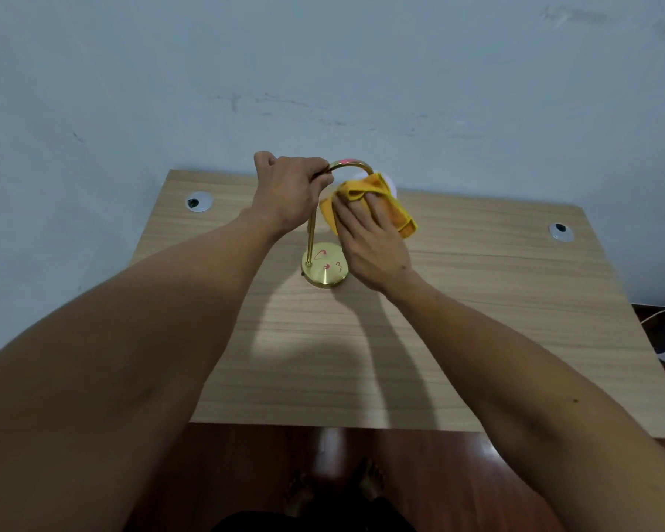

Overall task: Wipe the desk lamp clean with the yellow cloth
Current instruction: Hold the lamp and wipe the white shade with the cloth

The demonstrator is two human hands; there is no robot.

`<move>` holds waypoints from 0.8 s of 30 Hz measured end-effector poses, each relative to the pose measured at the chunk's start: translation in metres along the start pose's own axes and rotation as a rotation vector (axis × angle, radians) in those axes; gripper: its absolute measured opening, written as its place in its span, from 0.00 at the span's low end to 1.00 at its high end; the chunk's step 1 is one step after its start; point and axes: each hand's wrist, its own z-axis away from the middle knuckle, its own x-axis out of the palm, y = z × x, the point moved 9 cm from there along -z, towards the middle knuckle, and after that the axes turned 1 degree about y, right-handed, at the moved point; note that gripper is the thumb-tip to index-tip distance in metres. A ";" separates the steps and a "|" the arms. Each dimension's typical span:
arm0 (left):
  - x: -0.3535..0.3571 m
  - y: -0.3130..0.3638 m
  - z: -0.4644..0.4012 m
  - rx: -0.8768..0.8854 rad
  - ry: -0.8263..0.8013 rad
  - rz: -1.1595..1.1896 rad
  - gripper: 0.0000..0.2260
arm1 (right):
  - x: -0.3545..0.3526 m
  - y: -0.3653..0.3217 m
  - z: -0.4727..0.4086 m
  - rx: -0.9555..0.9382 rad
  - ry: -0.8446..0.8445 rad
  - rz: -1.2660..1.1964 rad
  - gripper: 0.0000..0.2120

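A brass desk lamp (325, 272) stands near the middle of the wooden desk (477, 301). Its round base carries red marks, and its thin stem curves over at the top to a pale shade that is mostly hidden. My left hand (290, 192) grips the curved top of the stem. My right hand (371, 240) presses the yellow cloth (398, 209) against the lamp's shade, fingers spread over the cloth. The cloth is folded and drapes down to the right of the stem.
Two round cable grommets sit in the desk, one at the far left (197, 201) and one at the far right (560, 231). A pale blue wall rises right behind the desk. Dark wood floor and my bare feet (334, 489) show below the front edge.
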 end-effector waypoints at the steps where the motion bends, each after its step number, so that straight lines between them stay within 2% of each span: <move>1: 0.000 -0.001 0.001 -0.001 -0.005 -0.002 0.13 | 0.005 -0.002 0.012 -0.042 -0.020 -0.014 0.25; 5: 0.003 -0.002 0.002 -0.017 -0.010 0.009 0.12 | 0.000 0.020 0.050 -0.113 -0.014 -0.065 0.26; 9: 0.002 -0.001 0.001 -0.009 -0.002 0.012 0.13 | -0.009 0.021 0.006 -0.007 0.088 -0.018 0.24; 11: 0.002 -0.002 0.000 -0.008 0.000 0.020 0.12 | -0.007 0.009 -0.012 0.026 0.053 0.001 0.23; 17: 0.006 -0.005 0.001 -0.020 -0.006 0.017 0.12 | 0.000 0.014 0.038 -0.174 0.004 0.019 0.27; 21: 0.005 -0.002 0.001 -0.013 0.006 0.028 0.12 | -0.004 0.015 0.000 -0.074 0.032 0.091 0.24; 24: 0.004 -0.002 0.001 -0.010 -0.001 0.019 0.12 | 0.004 -0.007 -0.041 -0.032 -0.101 0.095 0.20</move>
